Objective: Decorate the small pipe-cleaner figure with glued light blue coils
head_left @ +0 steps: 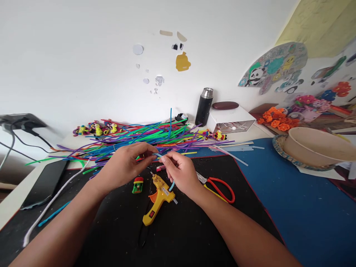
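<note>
My left hand (129,163) and my right hand (182,172) meet over the black mat, both with pinched fingers. Between their fingertips runs a thin light blue pipe cleaner (171,186), whose tail hangs below my right hand. Most of it is hidden by the fingers. Beneath the hands lies a yellow glue gun (159,200) with a glue stick poking out of its back. A small green, red and yellow pipe-cleaner figure (137,185) is to its left. Red-handled scissors (221,189) lie right of my right hand, partly covered by it.
A large heap of coloured pipe cleaners (150,139) spreads along the wall. Behind it stand a black thermos (204,107) and a white box (232,120). A phone (46,185) and a white cable (55,200) lie left; a beige basin (317,146) is right.
</note>
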### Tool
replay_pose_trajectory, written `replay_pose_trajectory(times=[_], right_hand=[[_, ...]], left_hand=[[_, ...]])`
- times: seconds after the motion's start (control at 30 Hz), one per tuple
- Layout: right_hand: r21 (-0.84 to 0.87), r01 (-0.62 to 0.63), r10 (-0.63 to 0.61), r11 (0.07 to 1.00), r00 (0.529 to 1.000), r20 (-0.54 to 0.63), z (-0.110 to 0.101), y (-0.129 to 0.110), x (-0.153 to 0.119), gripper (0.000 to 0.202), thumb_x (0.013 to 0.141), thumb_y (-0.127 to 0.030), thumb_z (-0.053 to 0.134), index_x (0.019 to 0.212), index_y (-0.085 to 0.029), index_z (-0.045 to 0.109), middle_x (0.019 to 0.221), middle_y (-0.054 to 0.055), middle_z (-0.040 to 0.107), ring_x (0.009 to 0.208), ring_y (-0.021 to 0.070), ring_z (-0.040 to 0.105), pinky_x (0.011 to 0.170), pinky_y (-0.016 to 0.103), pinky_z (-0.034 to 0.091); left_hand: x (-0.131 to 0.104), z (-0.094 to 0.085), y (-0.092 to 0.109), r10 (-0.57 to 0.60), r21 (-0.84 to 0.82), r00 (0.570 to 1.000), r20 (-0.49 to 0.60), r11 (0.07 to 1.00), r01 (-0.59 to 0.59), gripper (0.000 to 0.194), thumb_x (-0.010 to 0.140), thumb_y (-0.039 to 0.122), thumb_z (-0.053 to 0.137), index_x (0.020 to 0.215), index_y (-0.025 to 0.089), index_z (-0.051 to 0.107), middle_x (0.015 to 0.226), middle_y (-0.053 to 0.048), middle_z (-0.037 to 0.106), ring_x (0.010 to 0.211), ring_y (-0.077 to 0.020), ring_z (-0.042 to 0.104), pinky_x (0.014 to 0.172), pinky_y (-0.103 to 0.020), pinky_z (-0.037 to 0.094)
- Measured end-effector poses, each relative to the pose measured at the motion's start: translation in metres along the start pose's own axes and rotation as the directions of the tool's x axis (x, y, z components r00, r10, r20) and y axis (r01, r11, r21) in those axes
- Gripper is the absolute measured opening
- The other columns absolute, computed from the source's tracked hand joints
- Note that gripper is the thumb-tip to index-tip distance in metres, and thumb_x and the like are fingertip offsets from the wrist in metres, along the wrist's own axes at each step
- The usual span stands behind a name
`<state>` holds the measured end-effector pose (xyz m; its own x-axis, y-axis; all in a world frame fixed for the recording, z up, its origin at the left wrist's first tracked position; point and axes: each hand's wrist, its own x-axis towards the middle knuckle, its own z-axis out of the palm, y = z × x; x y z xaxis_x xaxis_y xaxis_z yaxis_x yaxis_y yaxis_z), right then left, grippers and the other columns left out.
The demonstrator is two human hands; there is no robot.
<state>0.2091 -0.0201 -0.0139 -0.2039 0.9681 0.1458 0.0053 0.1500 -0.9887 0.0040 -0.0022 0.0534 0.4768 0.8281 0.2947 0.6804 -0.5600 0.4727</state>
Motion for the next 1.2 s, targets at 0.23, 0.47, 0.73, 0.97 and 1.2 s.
replay_pose_trajectory(times=[0.23, 0.47, 0.73, 0.97, 1.2], right_hand=[[-0.006, 0.005, -0.005, 1.0, 1.0, 0.012, 0.0, 0.001, -0.001, 0.031, 0.103, -0.049, 0.06, 0.088, -0.022, 0.065, 0.055, -0.005, 0.053, 0.045, 0.0121, 0.05, 0.048, 0.024, 0.039], [-0.006, 0.0, 0.0, 1.0, 1.0, 0.018, 0.0, 0.003, 0.0, 0.032, 0.102, -0.052, 0.06, 0.09, -0.022, 0.066, 0.058, -0.005, 0.055, 0.046, 0.0119, 0.052, 0.049, 0.024, 0.041], [-0.006, 0.011, -0.011, 1.0, 1.0, 0.001, -0.001, 0.002, 0.0, 0.033, 0.104, -0.051, 0.059, 0.091, -0.022, 0.067, 0.056, -0.006, 0.054, 0.044, 0.0113, 0.05, 0.049, 0.024, 0.04], [0.005, 0.001, -0.001, 1.0, 1.0, 0.011, -0.001, 0.003, 0.0, 0.031, 0.104, -0.05, 0.06, 0.092, -0.022, 0.067, 0.058, -0.005, 0.055, 0.044, 0.0112, 0.05, 0.048, 0.024, 0.039], [0.037, 0.006, -0.006, 0.999, 1.0, 0.0, 0.0, 0.002, 0.0, 0.026, 0.104, -0.046, 0.059, 0.098, -0.022, 0.068, 0.064, -0.004, 0.057, 0.046, 0.0108, 0.051, 0.048, 0.023, 0.04]], left_hand=[[0.0, 0.003, 0.001, 0.024, 0.031, 0.999, -0.038, 0.999, -0.023, 0.026, 0.103, 0.045, 0.059, 0.104, 0.024, 0.075, 0.1, -0.004, 0.081, 0.087, -0.021, 0.075, 0.077, -0.028, 0.056], [0.001, 0.008, 0.008, -0.001, -0.015, 1.0, -0.031, 1.0, 0.0, 0.029, 0.102, 0.046, 0.058, 0.098, 0.023, 0.076, 0.097, -0.006, 0.081, 0.085, -0.0224, 0.075, 0.074, -0.029, 0.057], [-0.001, 0.01, 0.005, -0.054, -0.01, 0.998, -0.033, 0.999, 0.053, 0.029, 0.102, 0.047, 0.059, 0.107, 0.023, 0.075, 0.099, -0.005, 0.081, 0.085, -0.0216, 0.074, 0.073, -0.028, 0.055], [0.0, 0.008, 0.008, -0.006, 0.046, 0.999, -0.045, 0.999, 0.008, 0.023, 0.102, 0.04, 0.058, 0.094, 0.023, 0.072, 0.088, -0.002, 0.077, 0.076, -0.0186, 0.07, 0.068, -0.027, 0.049], [0.0, 0.01, 0.009, 0.037, 0.038, 0.997, -0.068, 0.999, -0.035, 0.019, 0.1, 0.033, 0.058, 0.092, 0.021, 0.071, 0.084, -0.001, 0.074, 0.073, -0.0163, 0.067, 0.067, -0.025, 0.047]])
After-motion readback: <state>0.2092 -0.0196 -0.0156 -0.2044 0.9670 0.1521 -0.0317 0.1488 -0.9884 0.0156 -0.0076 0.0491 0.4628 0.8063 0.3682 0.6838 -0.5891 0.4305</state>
